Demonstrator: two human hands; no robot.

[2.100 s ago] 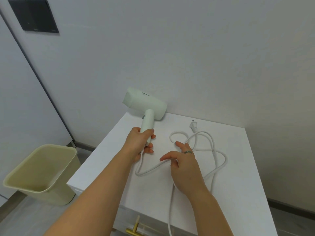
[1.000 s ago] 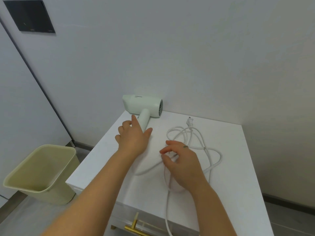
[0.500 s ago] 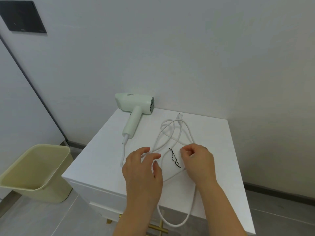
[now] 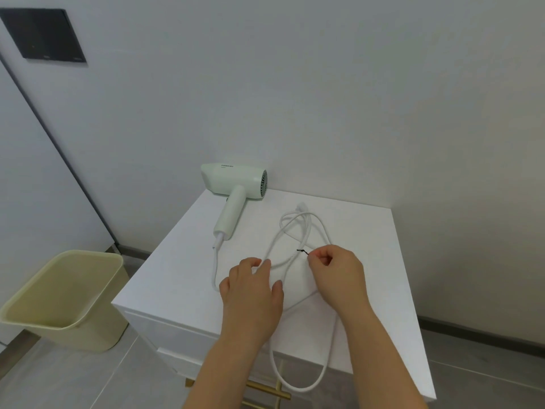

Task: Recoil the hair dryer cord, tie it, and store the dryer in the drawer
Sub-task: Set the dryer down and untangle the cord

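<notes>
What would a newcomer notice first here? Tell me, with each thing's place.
The pale green hair dryer lies at the back of the white cabinet top, its white cord sprawled in loose loops, one hanging over the front edge. In the middle, the right hand pinches a thin black tie while the left hand rests on the cord.

left hand (image 4: 250,293) palm down, right hand (image 4: 339,276) fingers (image 4: 326,251) pinched
</notes>
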